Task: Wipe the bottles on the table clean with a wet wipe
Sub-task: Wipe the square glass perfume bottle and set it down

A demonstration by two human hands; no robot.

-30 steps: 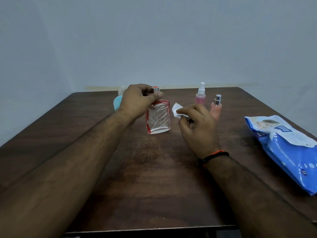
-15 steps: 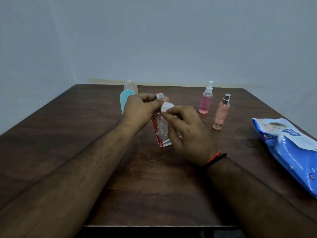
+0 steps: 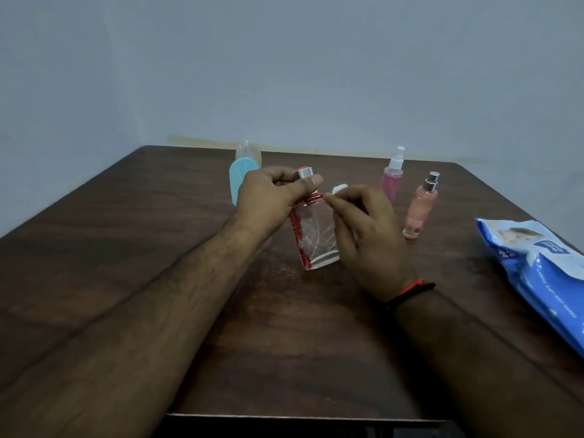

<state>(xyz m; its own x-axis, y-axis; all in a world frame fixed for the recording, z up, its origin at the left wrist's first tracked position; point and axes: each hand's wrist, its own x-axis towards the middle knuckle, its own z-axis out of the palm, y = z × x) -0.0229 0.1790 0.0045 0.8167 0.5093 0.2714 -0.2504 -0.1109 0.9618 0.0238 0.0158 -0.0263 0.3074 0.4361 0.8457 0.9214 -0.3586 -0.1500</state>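
A clear rectangular bottle with red edges [image 3: 317, 241] stands at the middle of the dark wooden table [image 3: 158, 222]. My left hand [image 3: 268, 200] grips its silver cap and neck from the left. My right hand [image 3: 363, 229] pinches a small folded white wet wipe [image 3: 339, 188] against the bottle's upper right shoulder. Most of the wipe is hidden under my fingers.
A pink spray bottle [image 3: 392, 175] and a peach spray bottle [image 3: 420, 210] stand to the right. A light-blue bottle [image 3: 238, 178] with a clear one [image 3: 249, 151] behind it stands at the left. A blue wet-wipe pack [image 3: 543, 273] lies at the right edge.
My right hand brought the wipe from beside the bottle onto it, and now holds it at the upper right shoulder. My left hand kept its grip on the cap.
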